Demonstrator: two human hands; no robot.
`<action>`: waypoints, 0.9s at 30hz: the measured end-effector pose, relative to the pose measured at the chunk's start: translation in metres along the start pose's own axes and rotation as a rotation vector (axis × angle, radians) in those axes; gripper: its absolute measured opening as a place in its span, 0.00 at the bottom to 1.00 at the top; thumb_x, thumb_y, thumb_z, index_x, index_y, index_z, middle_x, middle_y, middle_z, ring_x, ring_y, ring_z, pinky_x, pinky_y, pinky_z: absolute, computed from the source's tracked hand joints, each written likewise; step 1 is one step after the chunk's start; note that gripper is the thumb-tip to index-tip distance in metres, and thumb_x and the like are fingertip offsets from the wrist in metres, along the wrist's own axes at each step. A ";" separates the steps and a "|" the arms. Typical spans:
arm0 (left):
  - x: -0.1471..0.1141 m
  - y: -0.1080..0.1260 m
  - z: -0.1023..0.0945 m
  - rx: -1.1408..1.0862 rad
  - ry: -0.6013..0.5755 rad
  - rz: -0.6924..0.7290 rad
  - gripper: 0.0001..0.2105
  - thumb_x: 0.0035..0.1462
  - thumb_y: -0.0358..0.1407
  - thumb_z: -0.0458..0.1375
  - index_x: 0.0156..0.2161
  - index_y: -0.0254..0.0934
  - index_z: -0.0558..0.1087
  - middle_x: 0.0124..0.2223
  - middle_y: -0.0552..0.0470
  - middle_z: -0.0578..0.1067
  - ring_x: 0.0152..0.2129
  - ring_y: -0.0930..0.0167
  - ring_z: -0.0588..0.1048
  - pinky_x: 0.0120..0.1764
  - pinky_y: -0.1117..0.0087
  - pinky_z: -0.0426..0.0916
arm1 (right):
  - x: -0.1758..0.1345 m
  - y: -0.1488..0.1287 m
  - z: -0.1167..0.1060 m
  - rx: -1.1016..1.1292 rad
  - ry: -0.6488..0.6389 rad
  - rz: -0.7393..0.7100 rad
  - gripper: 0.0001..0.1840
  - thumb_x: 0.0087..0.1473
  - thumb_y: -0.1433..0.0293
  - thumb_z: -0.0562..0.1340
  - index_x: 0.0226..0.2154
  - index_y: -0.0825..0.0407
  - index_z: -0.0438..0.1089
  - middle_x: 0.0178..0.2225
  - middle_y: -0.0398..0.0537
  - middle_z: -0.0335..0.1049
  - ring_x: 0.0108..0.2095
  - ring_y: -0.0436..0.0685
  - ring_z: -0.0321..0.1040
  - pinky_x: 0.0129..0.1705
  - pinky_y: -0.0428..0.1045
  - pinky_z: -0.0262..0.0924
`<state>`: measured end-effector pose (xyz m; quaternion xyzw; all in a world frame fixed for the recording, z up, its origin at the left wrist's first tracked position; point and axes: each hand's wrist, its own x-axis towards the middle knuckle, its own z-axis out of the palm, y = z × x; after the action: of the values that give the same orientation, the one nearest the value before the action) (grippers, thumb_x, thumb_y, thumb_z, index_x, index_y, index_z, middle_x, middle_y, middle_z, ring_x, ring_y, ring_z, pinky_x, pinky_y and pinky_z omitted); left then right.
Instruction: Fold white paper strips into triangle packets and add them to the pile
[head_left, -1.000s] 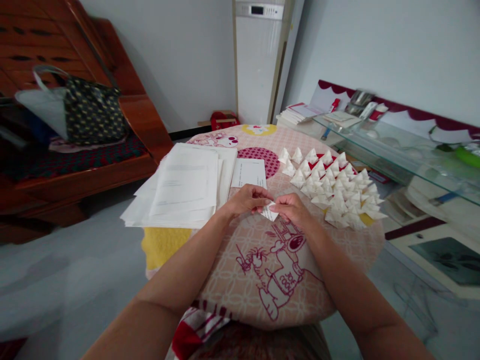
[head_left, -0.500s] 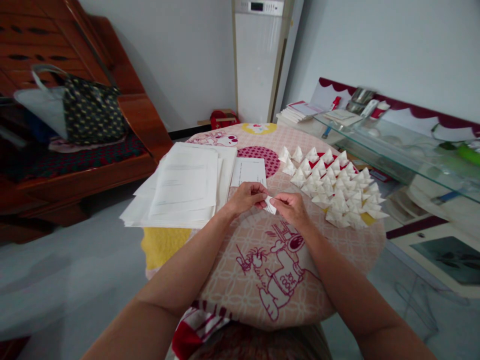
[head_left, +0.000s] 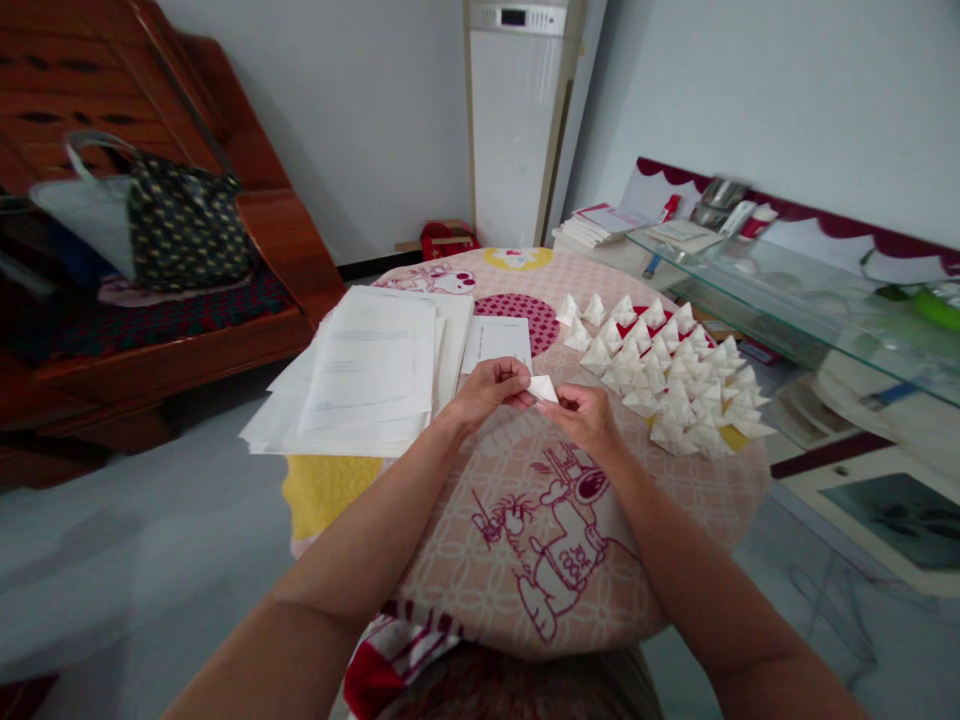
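A small folded piece of white paper (head_left: 543, 389) is held between my two hands, above the middle of the cloth-covered table (head_left: 480, 560). My left hand (head_left: 491, 388) pinches its left corner between thumb and fingers. On the other side, my right hand (head_left: 585, 412) grips its lower right edge. Just beyond my left hand lies a white sheet with a little print (head_left: 499, 340). Rows of pointed folded paper pieces (head_left: 667, 370) stand to the right of my right hand. A stack of larger paper sheets (head_left: 367, 365) rests to the left.
Along the right runs a glass-topped cabinet (head_left: 832, 320) with booklets (head_left: 600, 222) and metal containers on it. A wooden bench (head_left: 180, 350) with a dotted bag (head_left: 184, 220) stands at the left. Behind the table is a tall white appliance (head_left: 517, 130).
The folded paper has turned between my fingers and risen slightly; a blank, pointed side now faces up instead of a printed one. My right fingers have shifted beneath its edge.
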<state>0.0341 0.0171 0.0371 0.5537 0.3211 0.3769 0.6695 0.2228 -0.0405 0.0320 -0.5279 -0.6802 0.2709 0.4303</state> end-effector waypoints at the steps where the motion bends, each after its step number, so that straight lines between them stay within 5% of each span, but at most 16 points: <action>1: 0.001 -0.001 0.000 -0.017 -0.002 -0.012 0.18 0.53 0.44 0.71 0.34 0.33 0.70 0.26 0.53 0.78 0.23 0.76 0.77 0.31 0.76 0.72 | 0.000 0.000 -0.001 -0.015 0.012 -0.012 0.25 0.52 0.55 0.64 0.16 0.49 0.54 0.17 0.39 0.49 0.23 0.50 0.46 0.26 0.49 0.42; 8: 0.004 -0.005 0.000 0.097 -0.002 0.019 0.16 0.55 0.43 0.69 0.35 0.34 0.69 0.28 0.51 0.79 0.25 0.72 0.79 0.32 0.73 0.73 | 0.003 0.007 -0.003 0.019 0.087 0.014 0.20 0.53 0.55 0.64 0.19 0.50 0.66 0.19 0.41 0.56 0.24 0.52 0.53 0.27 0.49 0.47; 13: 0.000 -0.004 0.003 0.601 0.039 0.181 0.02 0.57 0.31 0.62 0.33 0.35 0.73 0.28 0.54 0.77 0.25 0.74 0.75 0.33 0.74 0.69 | 0.004 0.014 -0.006 0.012 0.096 0.033 0.17 0.53 0.57 0.64 0.21 0.50 0.69 0.19 0.42 0.59 0.23 0.52 0.54 0.27 0.49 0.48; 20: -0.004 -0.002 0.006 0.877 0.059 0.394 0.06 0.55 0.25 0.58 0.37 0.36 0.75 0.34 0.52 0.76 0.31 0.72 0.73 0.37 0.72 0.66 | 0.005 0.011 -0.006 -0.297 0.035 -0.189 0.14 0.58 0.70 0.62 0.21 0.51 0.70 0.25 0.47 0.67 0.29 0.55 0.61 0.34 0.50 0.54; 27: -0.007 0.001 0.004 1.185 -0.120 0.443 0.08 0.55 0.23 0.56 0.35 0.36 0.75 0.35 0.49 0.77 0.32 0.70 0.73 0.37 0.70 0.64 | -0.003 0.005 -0.005 -0.716 -0.177 -0.317 0.12 0.60 0.75 0.61 0.27 0.53 0.76 0.32 0.53 0.71 0.36 0.58 0.65 0.37 0.51 0.56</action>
<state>0.0340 0.0087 0.0387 0.9038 0.3149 0.2330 0.1724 0.2293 -0.0428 0.0291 -0.5076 -0.8392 -0.0085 0.1952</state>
